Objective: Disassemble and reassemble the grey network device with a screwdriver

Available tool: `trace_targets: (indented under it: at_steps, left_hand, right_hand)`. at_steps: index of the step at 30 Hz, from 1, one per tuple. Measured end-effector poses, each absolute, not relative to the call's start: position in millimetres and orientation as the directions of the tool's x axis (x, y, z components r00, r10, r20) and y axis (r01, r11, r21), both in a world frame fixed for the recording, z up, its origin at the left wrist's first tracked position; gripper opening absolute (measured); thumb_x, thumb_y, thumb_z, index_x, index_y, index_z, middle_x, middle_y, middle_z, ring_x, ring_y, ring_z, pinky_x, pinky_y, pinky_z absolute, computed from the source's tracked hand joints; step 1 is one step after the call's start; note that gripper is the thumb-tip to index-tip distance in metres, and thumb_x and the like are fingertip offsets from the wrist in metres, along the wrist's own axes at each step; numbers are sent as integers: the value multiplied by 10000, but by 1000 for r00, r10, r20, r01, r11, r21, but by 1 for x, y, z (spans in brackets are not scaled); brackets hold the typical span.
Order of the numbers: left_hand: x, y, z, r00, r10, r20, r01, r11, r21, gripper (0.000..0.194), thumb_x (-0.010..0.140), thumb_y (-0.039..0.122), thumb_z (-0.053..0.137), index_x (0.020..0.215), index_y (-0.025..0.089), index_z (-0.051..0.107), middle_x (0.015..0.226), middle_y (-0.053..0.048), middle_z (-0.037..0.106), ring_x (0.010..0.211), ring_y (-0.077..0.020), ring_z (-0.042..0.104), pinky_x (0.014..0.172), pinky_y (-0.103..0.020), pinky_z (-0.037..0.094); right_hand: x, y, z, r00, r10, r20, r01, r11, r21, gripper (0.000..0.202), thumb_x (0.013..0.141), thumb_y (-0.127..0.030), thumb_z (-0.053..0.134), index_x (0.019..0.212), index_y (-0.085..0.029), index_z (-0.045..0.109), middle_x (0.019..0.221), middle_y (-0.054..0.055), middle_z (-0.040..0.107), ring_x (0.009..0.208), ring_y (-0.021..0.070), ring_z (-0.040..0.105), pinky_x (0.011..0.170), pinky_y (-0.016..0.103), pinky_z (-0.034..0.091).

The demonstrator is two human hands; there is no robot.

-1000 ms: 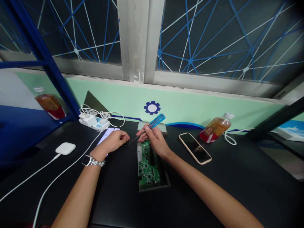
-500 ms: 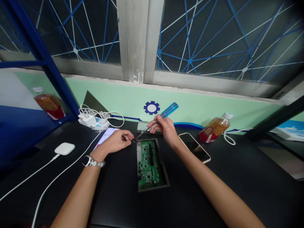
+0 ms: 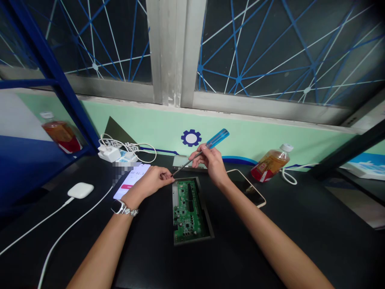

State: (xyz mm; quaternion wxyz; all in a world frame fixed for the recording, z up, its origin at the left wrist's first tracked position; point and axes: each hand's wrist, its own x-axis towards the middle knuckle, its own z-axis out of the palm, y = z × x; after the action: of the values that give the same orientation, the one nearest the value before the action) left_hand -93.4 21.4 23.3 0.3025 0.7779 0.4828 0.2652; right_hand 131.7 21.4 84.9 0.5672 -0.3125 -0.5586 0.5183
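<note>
A screwdriver with a clear blue handle (image 3: 218,137) is held in my right hand (image 3: 210,161), its dark shaft slanting down to the left. My left hand (image 3: 155,180) has its thumb and fingers pinched together at the screwdriver's tip; whatever is between them is too small to make out. Just below the tip, a green circuit board (image 3: 188,208) sits in a grey metal frame (image 3: 198,240) on the black table (image 3: 150,249). Behind the frame lies a flat metal piece (image 3: 180,161), partly hidden by my right hand.
A lit phone (image 3: 135,176) lies beside my left wrist, a dark phone (image 3: 248,188) beside my right forearm. A drink bottle (image 3: 270,163) stands back right. Farther left are a power strip (image 3: 120,154), a white case (image 3: 80,190) and white cables (image 3: 81,218).
My left hand has moved right, closing its fingers at the screwdriver's tip, and more of the lit phone shows. The screwdriver has shifted slightly right.
</note>
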Motion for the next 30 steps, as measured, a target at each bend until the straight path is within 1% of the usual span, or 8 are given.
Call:
trace_targets:
  at_steps: [5,9,13,17,20,25,30]
  left_hand:
    - [-86,18,26,399,901,170,636,-405,656,263,826,423,634,821,174,717,718,-30,692,648,-170,608,587,-259,423]
    - [-83,17,26,397,899,186,656,-420,627,197,817,357,633,811,171,698,725,-30,680,655,-170,604,590,-260,422]
    - [-82,16,27,405,890,209,668,-444,597,123,794,280,632,801,170,686,744,-25,668,659,-163,598,611,-262,427]
    - [-81,15,27,410,884,224,673,-459,580,99,796,248,621,789,166,675,747,-28,661,661,-162,592,618,-265,419]
    - [-81,15,28,429,876,219,672,-472,571,109,815,257,618,801,167,678,758,-30,661,676,-167,593,627,-267,413]
    - [-81,15,30,463,857,226,665,-504,552,188,879,334,593,811,175,667,785,-34,671,685,-171,588,627,-270,386]
    - [-79,15,29,450,855,258,635,-509,581,221,913,342,551,802,174,641,779,-25,661,677,-167,571,626,-264,374]
  right_hand:
    - [128,18,82,-196,916,351,-162,322,-933,312,910,-522,534,885,-216,478,730,16,664,529,113,567,560,274,463]
    - [125,17,79,-177,904,389,-87,380,-921,325,916,-539,523,912,-216,484,736,6,653,538,110,565,558,269,468]
    - [124,15,79,-147,889,433,-49,431,-901,303,937,-520,500,941,-217,490,727,-2,640,530,108,555,554,274,467]
    - [124,14,81,-148,881,449,-13,453,-892,275,955,-495,483,949,-220,486,734,2,641,532,110,554,557,283,466]
    - [124,13,81,-154,879,451,22,459,-888,271,958,-496,476,955,-224,486,734,3,643,534,112,557,562,286,467]
    - [123,16,83,-184,869,459,92,480,-872,271,967,-496,457,965,-227,494,733,-2,640,546,112,559,571,280,461]
    - [109,21,100,-250,849,466,182,514,-838,286,970,-503,440,955,-226,511,726,14,651,554,126,564,550,284,438]
